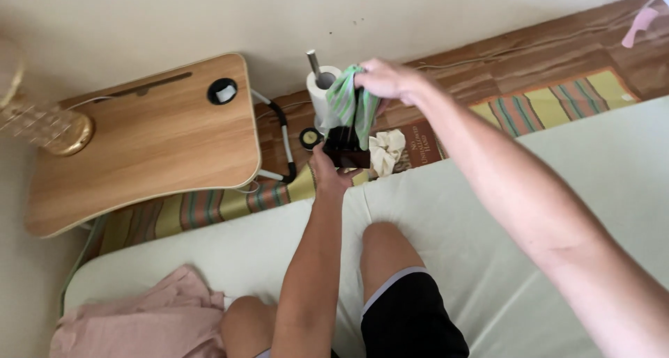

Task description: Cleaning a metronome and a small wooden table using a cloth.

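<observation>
In the head view, the left hand [327, 171] grips a dark box [346, 148] from below, held over the mattress edge. The right hand [387, 78] pinches a green striped cloth [354, 104], which hangs straight down into the box, directly above the left hand.

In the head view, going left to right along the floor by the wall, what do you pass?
Gold lamp base → wooden lap table → paper roll on a stand → green striped cloth held by the right hand → striped mat.

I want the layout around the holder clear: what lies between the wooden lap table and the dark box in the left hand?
In the head view, a small round black-and-gold item lies on the floor there.
</observation>
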